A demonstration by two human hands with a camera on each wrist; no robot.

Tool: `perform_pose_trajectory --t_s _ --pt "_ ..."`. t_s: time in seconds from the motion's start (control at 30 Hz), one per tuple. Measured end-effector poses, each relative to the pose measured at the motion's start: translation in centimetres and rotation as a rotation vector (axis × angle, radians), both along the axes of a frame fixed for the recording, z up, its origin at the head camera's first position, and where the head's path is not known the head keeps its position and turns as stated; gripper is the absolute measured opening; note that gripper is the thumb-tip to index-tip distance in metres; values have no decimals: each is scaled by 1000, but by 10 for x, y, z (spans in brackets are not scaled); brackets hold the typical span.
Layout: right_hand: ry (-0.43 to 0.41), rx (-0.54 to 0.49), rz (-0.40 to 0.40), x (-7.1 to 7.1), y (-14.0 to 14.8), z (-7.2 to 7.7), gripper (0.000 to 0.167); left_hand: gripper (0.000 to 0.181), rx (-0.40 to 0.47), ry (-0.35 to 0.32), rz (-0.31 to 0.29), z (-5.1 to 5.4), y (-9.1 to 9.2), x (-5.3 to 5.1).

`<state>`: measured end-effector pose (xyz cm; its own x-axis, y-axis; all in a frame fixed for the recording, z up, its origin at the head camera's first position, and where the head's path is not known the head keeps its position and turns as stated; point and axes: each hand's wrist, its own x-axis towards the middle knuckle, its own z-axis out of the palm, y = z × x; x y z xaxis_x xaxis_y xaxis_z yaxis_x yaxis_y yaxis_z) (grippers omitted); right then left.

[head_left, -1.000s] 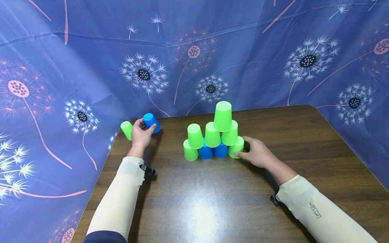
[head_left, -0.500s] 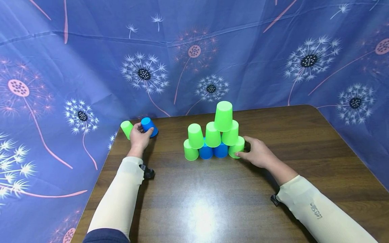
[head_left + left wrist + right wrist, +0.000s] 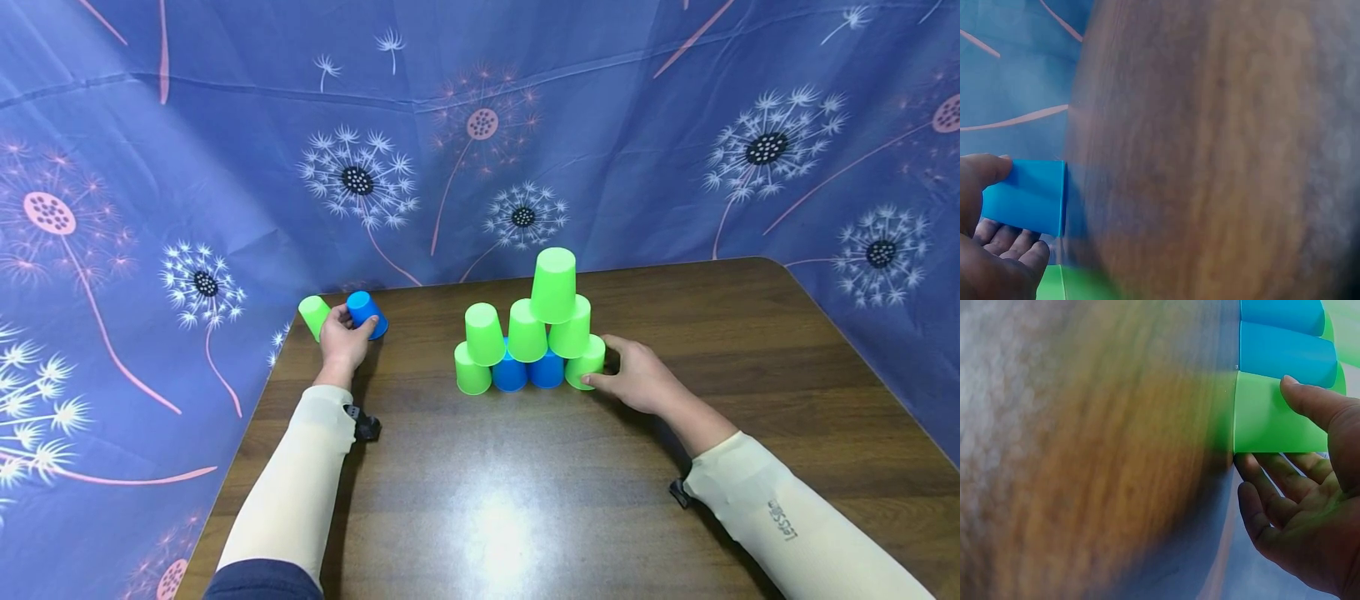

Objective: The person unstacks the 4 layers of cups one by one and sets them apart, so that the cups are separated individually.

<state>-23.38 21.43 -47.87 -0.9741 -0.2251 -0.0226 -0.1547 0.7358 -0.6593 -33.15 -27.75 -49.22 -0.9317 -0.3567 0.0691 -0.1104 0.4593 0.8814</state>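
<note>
The cup stack (image 3: 527,331) stands unchanged, the right hand (image 3: 637,379) gripping its rightmost green cup (image 3: 587,360). At far left, the left hand (image 3: 344,342) grips a blue cup (image 3: 362,308), slightly nearer than a second ago (a small shift), so the stack apparently gains nothing yet.

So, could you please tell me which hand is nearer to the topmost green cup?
Right. The right hand holds the rightmost bottom green cup, below and to the right of the topmost green cup. The left hand is off to the left, holding a blue cup.
</note>
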Motion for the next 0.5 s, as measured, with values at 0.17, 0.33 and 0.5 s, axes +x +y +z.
perform_pose_trajectory --t_s 0.17,0.33,0.5 --pt "-1 -2 4 0 0 0 75 66 -15 -11 3 -1 0 1" --pt "9 -8 9 -1 0 0 73 68 -24 -23 2 0 -1 1" --pt "6 -9 9 -1 1 -1 75 72 -34 -42 -4 0 -1 2"
